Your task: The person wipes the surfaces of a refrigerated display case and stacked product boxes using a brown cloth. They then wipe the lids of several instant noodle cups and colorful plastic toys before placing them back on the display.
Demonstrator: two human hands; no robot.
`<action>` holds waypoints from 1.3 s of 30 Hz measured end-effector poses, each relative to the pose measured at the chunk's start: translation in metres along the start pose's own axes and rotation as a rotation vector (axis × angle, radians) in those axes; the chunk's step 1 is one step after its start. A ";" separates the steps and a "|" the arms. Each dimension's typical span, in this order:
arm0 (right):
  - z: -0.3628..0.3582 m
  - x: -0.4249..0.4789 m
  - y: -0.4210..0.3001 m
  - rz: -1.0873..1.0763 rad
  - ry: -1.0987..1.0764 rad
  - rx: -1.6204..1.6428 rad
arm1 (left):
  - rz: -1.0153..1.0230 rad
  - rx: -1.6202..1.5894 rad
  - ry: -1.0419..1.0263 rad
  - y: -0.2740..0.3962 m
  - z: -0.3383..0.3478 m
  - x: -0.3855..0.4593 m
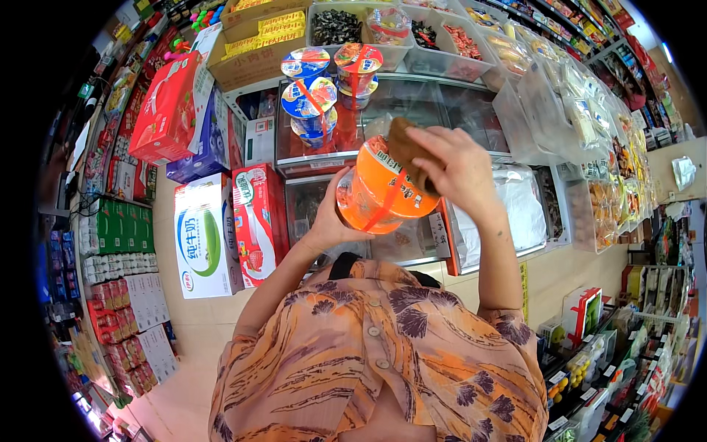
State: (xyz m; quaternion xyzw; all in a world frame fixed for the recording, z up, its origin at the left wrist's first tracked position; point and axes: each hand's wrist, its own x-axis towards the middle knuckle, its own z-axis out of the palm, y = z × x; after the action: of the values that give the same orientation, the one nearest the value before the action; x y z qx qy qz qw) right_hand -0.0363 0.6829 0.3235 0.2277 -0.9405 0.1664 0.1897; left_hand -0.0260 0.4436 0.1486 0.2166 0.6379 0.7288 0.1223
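An orange instant-noodle cup (381, 190) with a printed lid and a red band is held up in front of my chest, tilted. My left hand (334, 218) grips it around the lower left side. A brown cloth (411, 149) is bunched in my right hand (455, 166), pressed against the cup's lid and far edge. Part of the lid is hidden by the cloth. Beyond the cup, several blue-lidded noodle cups (309, 98) and an orange-lidded cup (359, 58) stand stacked on the glass top (409, 99) of a display cabinet.
Milk cartons in a white box (204, 237) and a red box (257, 221) stand at the left. Behind are plastic bins of wrapped candy (334, 27) and a cardboard box (259, 61) of yellow packets. Clear bins of bagged bread (580, 121) line the right. Shelves flank both sides.
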 end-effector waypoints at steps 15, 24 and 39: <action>0.001 0.015 -0.027 -0.046 0.006 0.017 | 0.031 -0.089 -0.032 0.005 0.006 0.006; -0.007 -0.004 0.027 0.186 0.111 -0.064 | -0.011 -0.156 0.055 -0.011 -0.001 -0.001; -0.019 -0.010 0.021 0.164 0.146 -0.106 | -0.087 -0.224 0.134 -0.009 -0.014 -0.001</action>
State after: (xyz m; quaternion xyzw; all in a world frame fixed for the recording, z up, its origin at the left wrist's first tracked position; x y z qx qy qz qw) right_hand -0.0325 0.7115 0.3307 0.1269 -0.9471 0.1473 0.2552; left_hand -0.0328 0.4329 0.1386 0.1246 0.5682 0.8023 0.1339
